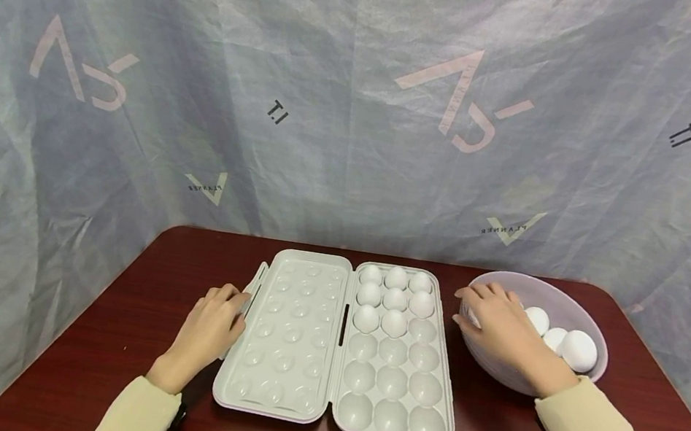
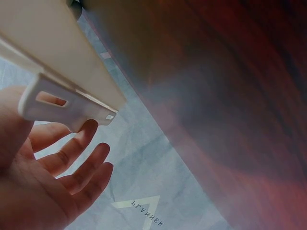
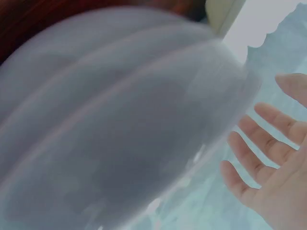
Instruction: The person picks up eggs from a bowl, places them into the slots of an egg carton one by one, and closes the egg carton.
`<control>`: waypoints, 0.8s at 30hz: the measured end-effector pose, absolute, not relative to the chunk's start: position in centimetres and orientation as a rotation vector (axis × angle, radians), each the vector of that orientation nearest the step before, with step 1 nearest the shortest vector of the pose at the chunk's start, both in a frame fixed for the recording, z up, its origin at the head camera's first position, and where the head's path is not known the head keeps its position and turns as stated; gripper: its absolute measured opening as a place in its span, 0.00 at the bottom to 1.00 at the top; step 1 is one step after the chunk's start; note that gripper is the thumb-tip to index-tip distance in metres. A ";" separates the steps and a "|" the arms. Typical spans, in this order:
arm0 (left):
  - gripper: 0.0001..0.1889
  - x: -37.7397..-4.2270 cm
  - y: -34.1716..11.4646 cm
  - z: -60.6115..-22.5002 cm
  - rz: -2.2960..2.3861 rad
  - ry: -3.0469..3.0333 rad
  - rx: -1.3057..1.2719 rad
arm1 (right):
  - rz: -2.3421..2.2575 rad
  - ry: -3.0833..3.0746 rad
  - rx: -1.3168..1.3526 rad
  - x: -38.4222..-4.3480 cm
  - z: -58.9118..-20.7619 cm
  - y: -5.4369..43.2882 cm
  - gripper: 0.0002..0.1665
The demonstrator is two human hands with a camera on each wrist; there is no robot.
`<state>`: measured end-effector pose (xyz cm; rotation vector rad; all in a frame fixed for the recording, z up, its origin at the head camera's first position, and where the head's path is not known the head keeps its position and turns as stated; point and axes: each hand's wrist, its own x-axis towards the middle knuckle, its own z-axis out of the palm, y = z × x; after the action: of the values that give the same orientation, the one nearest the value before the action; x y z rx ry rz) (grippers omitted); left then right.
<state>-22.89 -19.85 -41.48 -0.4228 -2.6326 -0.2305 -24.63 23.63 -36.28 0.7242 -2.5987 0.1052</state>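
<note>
An opened white plastic egg box (image 1: 336, 361) lies on the table, its dimpled lid (image 1: 293, 322) on the left. Several white eggs (image 1: 395, 300) fill the far cups of its right half; the nearer cups hold none. My left hand (image 1: 206, 328) is at the lid's outer edge, thumb and forefinger at the slotted latch flap (image 2: 67, 108), other fingers loosely bent. Over the near-left rim of a pale purple bowl (image 1: 601, 332) hovers my right hand (image 1: 502, 326), fingers spread and nothing held. Several eggs (image 1: 578, 351) show in the bowl, others possibly hidden behind that hand.
The dark red wooden table (image 1: 156, 292) ends at a grey printed cloth (image 1: 337, 133) hanging behind it. A strip of tabletop separates the egg box from the bowl on the right.
</note>
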 end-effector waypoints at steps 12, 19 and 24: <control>0.17 -22.9 -19.9 -41.4 -0.225 -2.631 -0.423 | 0.064 -2.725 0.556 -23.7 -35.3 29.2 0.22; 0.17 -22.8 -19.9 -41.4 -0.228 -2.628 -0.424 | 0.077 -2.787 0.441 -23.3 -35.7 32.3 0.22; 0.17 -22.8 -19.9 -41.4 -0.227 -2.624 -0.425 | 0.079 -2.814 0.394 -23.0 -35.9 34.1 0.24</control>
<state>-22.79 -19.91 -41.40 -0.4246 -2.6244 -0.2270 -23.05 34.12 -35.92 0.3939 -2.8143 0.0790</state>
